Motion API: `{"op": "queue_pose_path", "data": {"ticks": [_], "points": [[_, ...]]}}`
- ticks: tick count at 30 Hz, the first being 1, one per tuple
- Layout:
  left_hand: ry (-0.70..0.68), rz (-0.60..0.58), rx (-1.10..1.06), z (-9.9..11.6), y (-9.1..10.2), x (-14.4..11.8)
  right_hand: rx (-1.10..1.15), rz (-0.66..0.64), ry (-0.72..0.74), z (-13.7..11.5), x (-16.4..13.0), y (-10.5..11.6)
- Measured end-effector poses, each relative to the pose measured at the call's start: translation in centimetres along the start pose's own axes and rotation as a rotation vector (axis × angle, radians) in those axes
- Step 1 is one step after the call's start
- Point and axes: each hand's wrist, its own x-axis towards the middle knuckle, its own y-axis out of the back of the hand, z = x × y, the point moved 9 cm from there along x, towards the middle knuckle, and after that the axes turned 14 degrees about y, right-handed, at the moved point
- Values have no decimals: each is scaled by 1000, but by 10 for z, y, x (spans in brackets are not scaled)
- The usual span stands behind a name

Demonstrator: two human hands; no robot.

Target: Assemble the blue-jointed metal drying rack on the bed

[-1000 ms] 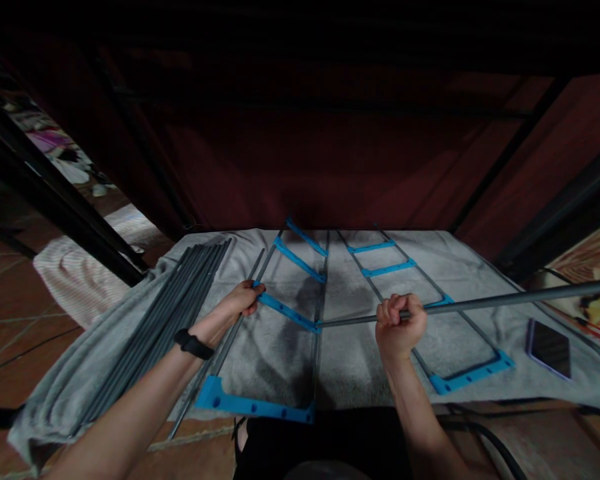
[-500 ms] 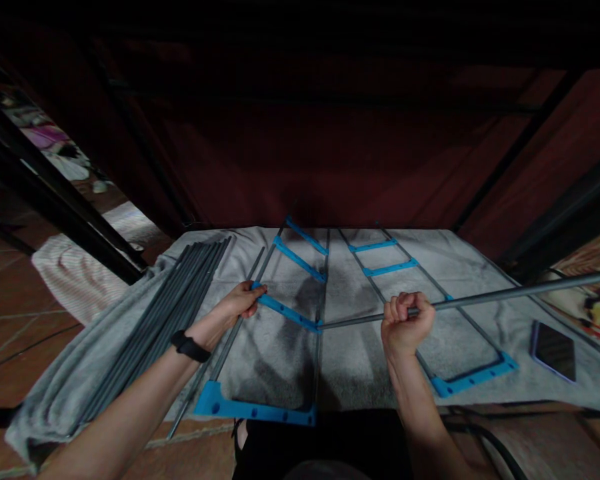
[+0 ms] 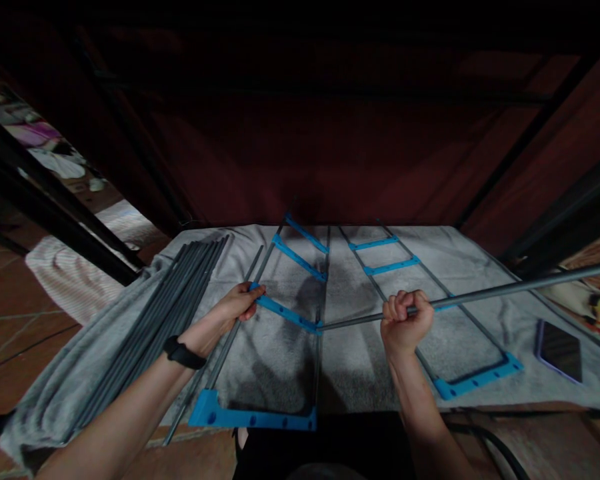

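My left hand [image 3: 241, 301] is closed around the left end of a blue plastic crossbar [image 3: 287, 313], where it meets a grey tube of the left ladder-shaped frame. In my right fist [image 3: 407, 319] is a long grey metal tube [image 3: 520, 287] that slants up to the right, out of view. Its thin far end touches the crossbar's right corner. A wide blue end piece [image 3: 253, 419] joins the frame's near end, and two more crossbars lie farther back. To the right lies a second frame with its own blue end piece [image 3: 480, 377].
A bundle of grey tubes [image 3: 150, 333] lies at the left on the grey blanket [image 3: 365, 373], with one loose tube beside the left frame. A phone [image 3: 560, 350] rests at the right. Dark posts and a dark red panel [image 3: 300, 153] stand around the blanket.
The view has shifted slightly. Both hands keep their grips, and the tube's right part sits a little higher in the picture. Its tip stays at the crossbar's corner.
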Motion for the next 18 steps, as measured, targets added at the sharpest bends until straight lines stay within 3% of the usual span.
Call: {"op": "queue_pose_path", "data": {"ticks": [6,13,18], "points": [[23,-8,-12,2,-4,-3,35,-14,-12,2,0,1],[18,-24,-38,8,-10,-5,-106,134,53,6,6,10],[7,-8,-40,9,-11,-7,-117,149,73,5,6,13]]}}
